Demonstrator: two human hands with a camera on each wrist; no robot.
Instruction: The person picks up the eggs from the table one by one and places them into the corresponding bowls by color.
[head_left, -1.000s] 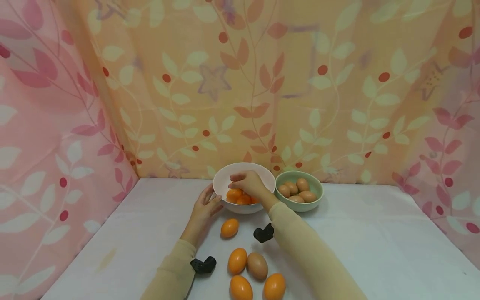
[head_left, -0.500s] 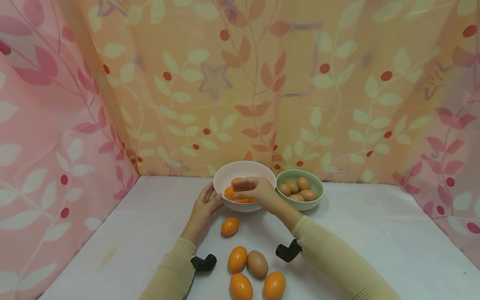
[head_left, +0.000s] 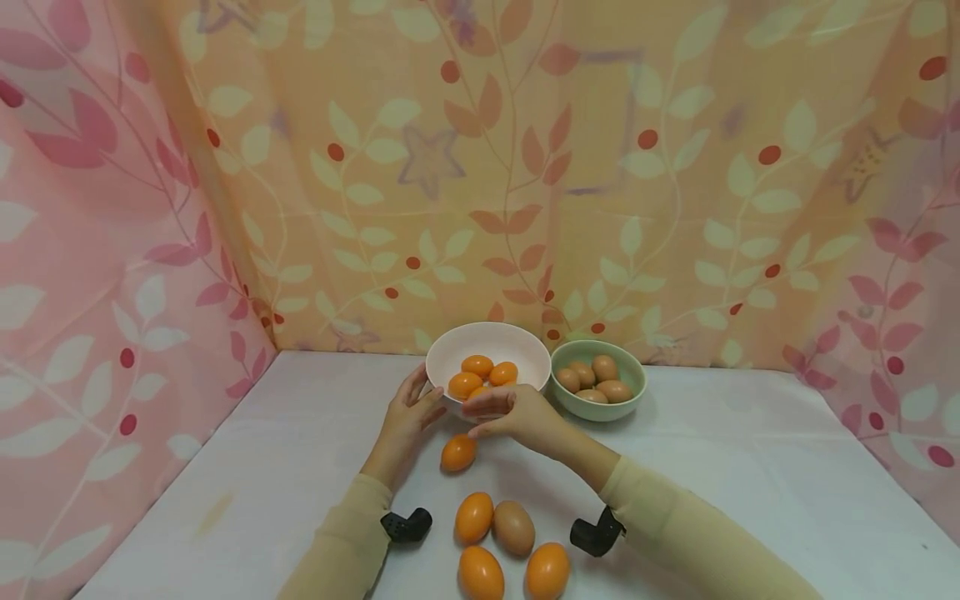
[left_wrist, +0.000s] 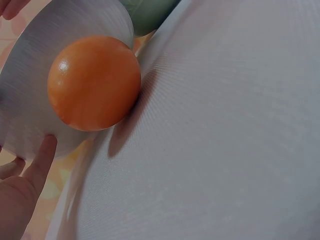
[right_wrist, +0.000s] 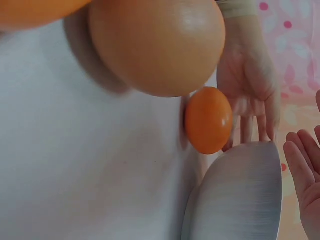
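White table (head_left: 735,483) gives me width to both sides, but its rear edge meets a floral curtain (head_left: 360,242), close behind the white bowl (head_left: 448,354) and green bowl (head_left: 609,412). Left hand (head_left: 405,417) rests thumb and extended fingers on the white bowl's outside, four eggs (head_left: 513,533) sit between the sleeves (head_left: 341,533), and the right hand (head_left: 521,414) is released, fingers straight, screening the bowl's near rim. Just beside its thumb, on the table, lies the orange egg (head_left: 458,454), long axis running lower left to upper right.

Plain beige sleeves (head_left: 341,537) carry angular black cameras (head_left: 407,526) near the cuffs (head_left: 374,491).
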